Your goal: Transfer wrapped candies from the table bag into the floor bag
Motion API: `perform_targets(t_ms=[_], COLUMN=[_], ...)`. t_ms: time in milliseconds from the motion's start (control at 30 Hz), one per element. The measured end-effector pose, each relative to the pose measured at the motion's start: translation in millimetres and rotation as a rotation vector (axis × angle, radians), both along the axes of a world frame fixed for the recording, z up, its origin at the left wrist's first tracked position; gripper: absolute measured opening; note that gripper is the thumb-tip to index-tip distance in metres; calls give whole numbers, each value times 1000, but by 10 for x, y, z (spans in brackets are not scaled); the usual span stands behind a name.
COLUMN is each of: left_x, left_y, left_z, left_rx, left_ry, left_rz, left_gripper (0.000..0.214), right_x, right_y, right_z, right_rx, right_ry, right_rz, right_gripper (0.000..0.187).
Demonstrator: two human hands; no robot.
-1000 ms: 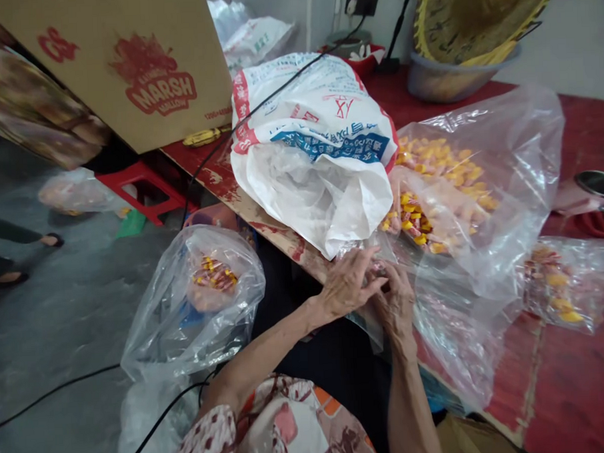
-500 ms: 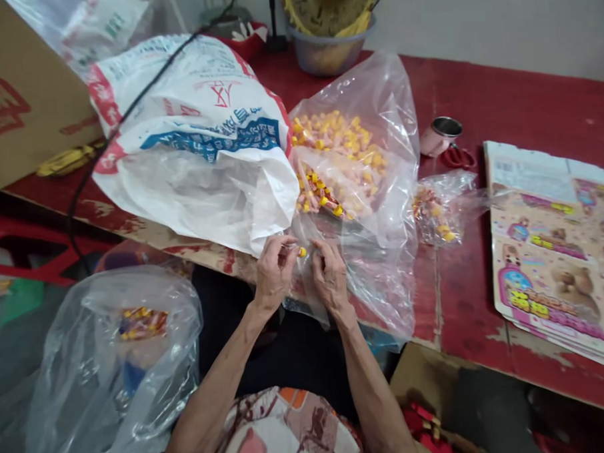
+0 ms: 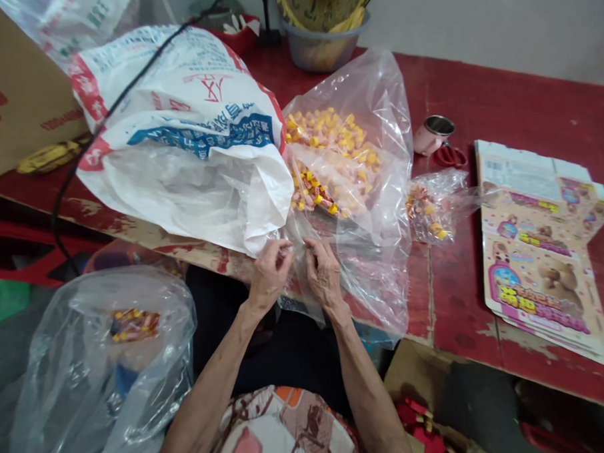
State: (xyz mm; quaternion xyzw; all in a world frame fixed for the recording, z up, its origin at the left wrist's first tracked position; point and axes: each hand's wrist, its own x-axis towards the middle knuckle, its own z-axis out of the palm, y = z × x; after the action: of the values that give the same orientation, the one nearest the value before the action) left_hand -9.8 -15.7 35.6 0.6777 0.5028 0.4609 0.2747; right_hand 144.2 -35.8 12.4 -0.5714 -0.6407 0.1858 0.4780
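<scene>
My left hand (image 3: 270, 276) and my right hand (image 3: 323, 272) meet at the front edge of the red table (image 3: 501, 104), fingers pinched together. They work at the mouth of a big clear plastic bag (image 3: 376, 203) full of yellow and red wrapped candies (image 3: 329, 152). Whatever sits between the fingertips is too small and hidden to name. A white woven sack (image 3: 188, 151) lies just left of the hands. By my left knee stands a second clear bag (image 3: 103, 369) holding a few candies.
A small clear bag of candies (image 3: 428, 207), a metal cup (image 3: 433, 134) and red scissors (image 3: 452, 156) lie to the right. Flat printed cartons (image 3: 543, 249) are stacked at the far right. A cardboard box (image 3: 10, 92) and a black cable (image 3: 111, 108) are at the left; a basin (image 3: 319, 49) stands at the back.
The view swung right and settled, bringing the cartons into sight. A yellow candy end seen between my fingers half a second ago is now hidden; both hands stay pinched at the bag's mouth.
</scene>
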Motion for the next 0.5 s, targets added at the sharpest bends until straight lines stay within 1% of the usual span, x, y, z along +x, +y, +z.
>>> perform_targets(t_ms=[67,133,233,333,367,433,500], left_x=[36,77,130,172,176,145,35], left_y=[-7,-14,-59,-110,-119,-132,-174], left_z=[-10,15,78,61,36,-6,12], left_rx=[97,176,256,258,247,215,190], left_ry=[98,127,105,167,204,257,268], left_rz=[-68,-101,-55,12,0,-68,-104], left_gripper=[14,14,16,21,23,26,28], right_x=[6,9,14,33,42,59,66], right_y=[2,10,26,29,27,23,19], right_z=[-21,-46,-80,-95,-94,-86,-71], right_rx=[-12,-12,15,30,32,32,25], right_ry=[-15,-21,-15,-21,-23,-25,-31], right_rz=[6,3,9,17,16,18,26], right_gripper=[36,36,33,32,32,32,31])
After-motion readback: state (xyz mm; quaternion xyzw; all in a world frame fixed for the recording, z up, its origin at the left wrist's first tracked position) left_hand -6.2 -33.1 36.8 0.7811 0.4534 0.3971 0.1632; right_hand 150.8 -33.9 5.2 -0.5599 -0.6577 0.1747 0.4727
